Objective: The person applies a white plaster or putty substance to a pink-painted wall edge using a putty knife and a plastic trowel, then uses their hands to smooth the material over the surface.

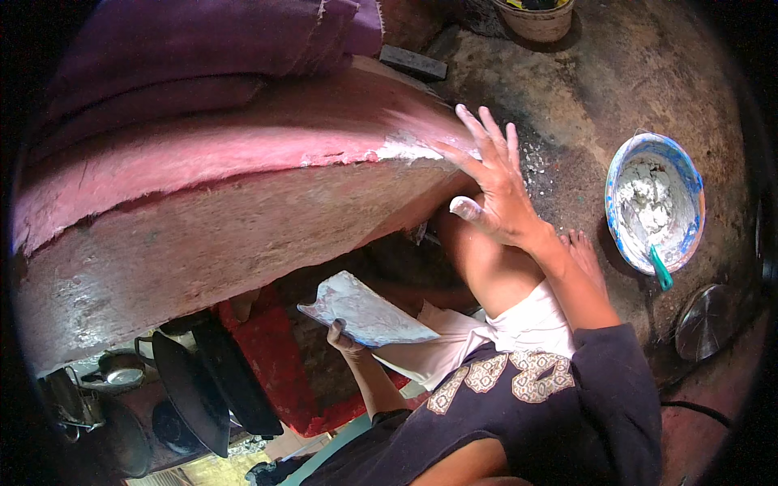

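My left hand (344, 338) grips the edge of a flat, white-smeared board (369, 309), held below the ledge. With fingers spread and white paste on the fingertips and thumb, my right hand (501, 190) is at the right end of the pink ledge (235, 150). Its index finger reaches toward a fresh patch of white paste (403, 149) on the ledge's edge; I cannot tell whether it touches. Over on the right, a white-and-blue bucket (613, 212) holds more white paste (647, 198), with a green-handled tool (660, 267) leaning in it.
A purple cloth (194, 49) drapes over the ledge's far side, near a grey block (413, 63). Another bucket (539, 23) stands at the far right. Several dark pans (188, 389) are under the ledge at the lower left, and a round metal lid (703, 324) lies at the right.
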The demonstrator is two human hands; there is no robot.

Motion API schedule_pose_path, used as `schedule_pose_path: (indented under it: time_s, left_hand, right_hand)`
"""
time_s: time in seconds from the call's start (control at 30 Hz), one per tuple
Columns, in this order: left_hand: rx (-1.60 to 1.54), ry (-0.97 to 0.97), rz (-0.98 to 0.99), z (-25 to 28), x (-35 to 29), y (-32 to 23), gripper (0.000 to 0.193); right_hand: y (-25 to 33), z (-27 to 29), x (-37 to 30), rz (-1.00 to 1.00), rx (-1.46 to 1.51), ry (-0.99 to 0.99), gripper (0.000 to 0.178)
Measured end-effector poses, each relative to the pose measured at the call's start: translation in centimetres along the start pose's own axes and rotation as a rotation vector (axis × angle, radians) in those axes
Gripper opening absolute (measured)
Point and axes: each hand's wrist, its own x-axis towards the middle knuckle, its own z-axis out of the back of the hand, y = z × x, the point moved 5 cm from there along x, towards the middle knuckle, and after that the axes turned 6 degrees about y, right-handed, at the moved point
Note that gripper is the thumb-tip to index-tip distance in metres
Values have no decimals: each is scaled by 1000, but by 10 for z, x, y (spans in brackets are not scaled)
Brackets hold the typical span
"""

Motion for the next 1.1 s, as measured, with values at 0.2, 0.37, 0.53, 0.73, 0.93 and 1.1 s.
schedule_pose_path:
  time_s: [0.2, 0.37, 0.53, 0.73, 0.93, 1.1]
  left_hand:
    - [-100, 239, 4, -2, 11, 3, 71]
    - [44, 36, 15, -16, -9, -10, 72]
    - [28, 60, 50, -23, -11, -14, 76]
    - [0, 138, 37, -4, 4, -4, 76]
    - [-19, 133, 33, 2, 6, 0, 75]
    - [-26, 105, 31, -1, 3, -1, 75]
  right_hand:
    - [-4, 0, -14, -37, 7, -27, 86]
    - [-5, -10, -19, -59, 10, 46, 95]
    - [-10, -12, -32, -120, 162, 33, 100]
    - [7, -30, -39, -247, 113, 9, 102]
    - [13, -36, -40, -236, 58, 43, 104]
    - [23, -37, -35, -190, 64, 6, 104]
